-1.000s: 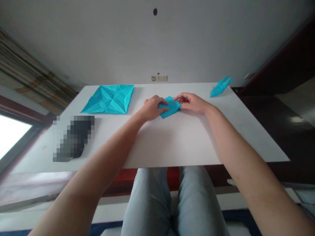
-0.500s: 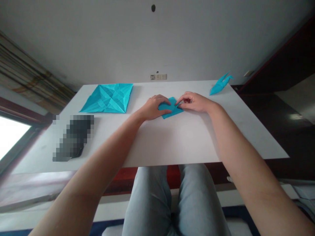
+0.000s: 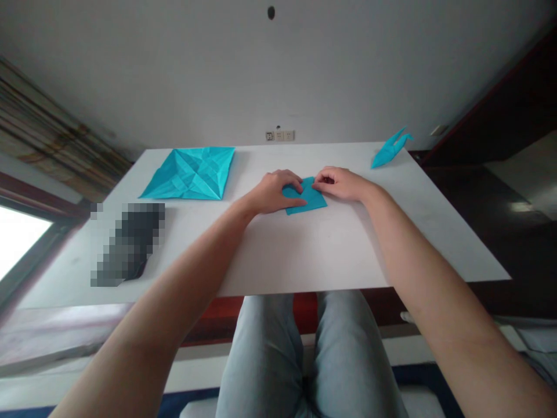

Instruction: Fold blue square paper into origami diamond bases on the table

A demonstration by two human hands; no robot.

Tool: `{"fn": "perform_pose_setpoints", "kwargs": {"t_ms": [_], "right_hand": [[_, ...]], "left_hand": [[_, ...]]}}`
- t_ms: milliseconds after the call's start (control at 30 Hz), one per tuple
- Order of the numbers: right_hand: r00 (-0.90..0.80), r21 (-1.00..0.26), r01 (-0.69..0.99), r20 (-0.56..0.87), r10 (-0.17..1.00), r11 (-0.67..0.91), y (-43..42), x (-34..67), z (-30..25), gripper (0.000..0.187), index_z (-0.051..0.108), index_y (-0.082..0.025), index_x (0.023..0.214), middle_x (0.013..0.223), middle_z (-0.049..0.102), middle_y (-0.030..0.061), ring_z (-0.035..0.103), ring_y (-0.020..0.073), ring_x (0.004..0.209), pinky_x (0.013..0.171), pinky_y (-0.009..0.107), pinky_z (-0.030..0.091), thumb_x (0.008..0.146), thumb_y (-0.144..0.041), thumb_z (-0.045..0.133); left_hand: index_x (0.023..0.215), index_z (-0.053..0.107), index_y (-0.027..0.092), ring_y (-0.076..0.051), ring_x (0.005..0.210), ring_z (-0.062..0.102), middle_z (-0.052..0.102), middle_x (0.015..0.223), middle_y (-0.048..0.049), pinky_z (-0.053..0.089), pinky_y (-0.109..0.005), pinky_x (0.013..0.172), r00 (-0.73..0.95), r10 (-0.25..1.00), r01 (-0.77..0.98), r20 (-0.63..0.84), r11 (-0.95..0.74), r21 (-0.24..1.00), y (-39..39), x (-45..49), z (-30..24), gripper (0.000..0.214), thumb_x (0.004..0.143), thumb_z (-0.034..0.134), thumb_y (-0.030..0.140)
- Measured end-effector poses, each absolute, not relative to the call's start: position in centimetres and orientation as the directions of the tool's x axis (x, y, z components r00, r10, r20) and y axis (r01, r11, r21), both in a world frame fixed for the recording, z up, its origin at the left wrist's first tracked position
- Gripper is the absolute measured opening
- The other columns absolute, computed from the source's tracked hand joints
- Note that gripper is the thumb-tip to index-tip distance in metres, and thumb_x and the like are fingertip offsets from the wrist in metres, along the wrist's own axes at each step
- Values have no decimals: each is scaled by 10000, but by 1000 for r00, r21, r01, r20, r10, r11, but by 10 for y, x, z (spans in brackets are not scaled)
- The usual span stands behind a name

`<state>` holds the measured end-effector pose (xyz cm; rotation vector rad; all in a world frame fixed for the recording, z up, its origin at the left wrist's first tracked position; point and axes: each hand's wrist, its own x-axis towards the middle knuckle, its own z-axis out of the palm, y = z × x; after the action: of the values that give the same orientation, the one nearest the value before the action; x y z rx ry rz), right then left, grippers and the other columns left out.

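Note:
A small folded sheet of blue origami paper (image 3: 311,196) lies on the white table between my two hands. My left hand (image 3: 273,190) holds it from the left, its thumb along the near part and its curved fingers on the far part. At the right edge, the thumb and index finger of my right hand (image 3: 337,181) pinch the paper, with the other fingers curled in. The paper's left end is partly covered by my left hand.
A larger creased blue sheet (image 3: 191,174) lies spread at the table's back left. A blue paper crane (image 3: 389,152) stands at the back right. Nearer on the left is a blurred dark object (image 3: 134,244). The white table (image 3: 304,255) ends just before my legs.
The folded paper has turned slightly and sits a little nearer to me. A raised flap at its right side now lies flatter. My right hand has shifted slightly, still at that edge.

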<state>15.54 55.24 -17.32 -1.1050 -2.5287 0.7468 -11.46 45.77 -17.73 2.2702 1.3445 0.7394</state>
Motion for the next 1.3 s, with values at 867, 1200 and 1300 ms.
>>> {"fn": "perform_pose_setpoints", "kwargs": {"t_ms": [867,1200,1300], "right_hand": [[-649,-542,532,234,724,651,546,140,-188,310,894,-289,1242,1205,712,77,677,259,940,973,434,514,954,-404,904],[-678,-623,455,221,701,636,552,140,-191,262,948,-299,1144,1211,659,74,629,239,901,890,435,543,931,-450,925],[-677,-647,439,219,703,623,553,140,-192,327,958,-297,1142,1208,666,77,624,239,902,918,454,565,884,-497,962]], "left_hand": [[1535,752,337,-492,1609,490,594,1637,-154,362,-695,1420,271,959,850,88,-281,445,447,-112,-170,966,715,1082,726],[1294,745,251,-358,1161,775,808,1221,-121,604,-517,1109,5,991,859,134,-73,507,460,-134,-174,629,873,941,674],[1087,781,263,-342,1058,775,819,1060,-106,623,-489,1006,-28,987,858,156,-57,511,467,-140,-178,457,899,904,661]]}}
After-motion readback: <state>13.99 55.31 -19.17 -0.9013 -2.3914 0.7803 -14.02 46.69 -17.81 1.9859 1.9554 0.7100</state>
